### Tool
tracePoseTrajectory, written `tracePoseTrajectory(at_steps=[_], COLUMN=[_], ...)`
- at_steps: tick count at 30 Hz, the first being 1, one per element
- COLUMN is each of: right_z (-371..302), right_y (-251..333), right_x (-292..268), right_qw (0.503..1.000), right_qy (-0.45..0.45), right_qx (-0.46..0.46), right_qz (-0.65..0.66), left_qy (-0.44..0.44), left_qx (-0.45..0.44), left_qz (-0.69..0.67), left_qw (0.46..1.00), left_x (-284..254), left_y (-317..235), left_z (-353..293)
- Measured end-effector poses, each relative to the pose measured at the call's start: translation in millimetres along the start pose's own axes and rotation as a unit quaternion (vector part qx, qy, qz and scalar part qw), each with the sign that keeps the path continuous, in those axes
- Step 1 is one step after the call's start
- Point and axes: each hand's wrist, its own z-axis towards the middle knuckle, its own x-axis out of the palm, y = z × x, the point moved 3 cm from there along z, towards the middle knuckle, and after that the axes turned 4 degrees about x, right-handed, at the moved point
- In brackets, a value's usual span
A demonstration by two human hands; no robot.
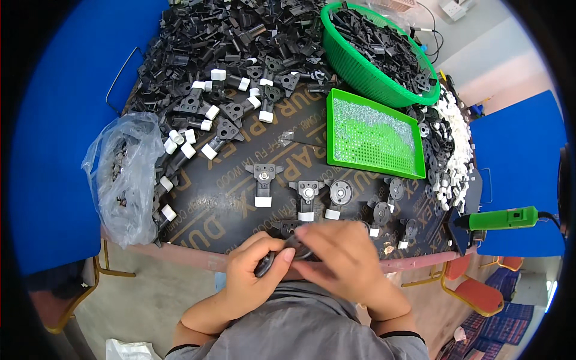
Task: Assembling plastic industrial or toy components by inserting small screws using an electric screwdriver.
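Observation:
Close to my body at the table's near edge, my left hand [255,270] is closed on a dark round-edged black plastic part [264,264], thumb on top. My right hand [348,261] meets it from the other side, its fingers bent around the part and slightly smeared by motion. Much of the part is hidden by the fingers. Just beyond my hands lies a black bracket [288,227], partly covered. Farther out stand a bracket with a white end cap [263,180], a second capped bracket [308,195] and one topped by a black disc [340,192].
A heap of black brackets [222,42] covers the far left. Beside it are a green basket [384,75] of black parts and a green tray [375,135] of small metal pieces. A plastic bag [129,180] sits left; white caps [453,150] and a green electric screwdriver [504,219] are right.

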Motion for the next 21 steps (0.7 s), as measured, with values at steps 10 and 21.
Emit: tracePoseTrajectory(at_steps=[10,21], right_z=[33,32], right_y=[-62,-63], right_x=[2,3], right_qw=[0.989,0.983], right_qy=[0.111,0.141], right_qx=[0.071,0.096], right_qz=[-0.072,-0.075], left_qy=[-0.083,-0.1], left_qx=[-0.154,-0.177], left_qz=[-0.468,-0.498], left_qw=[0.866,0.843], left_x=[-27,-22], left_y=[24,23], left_z=[7,13])
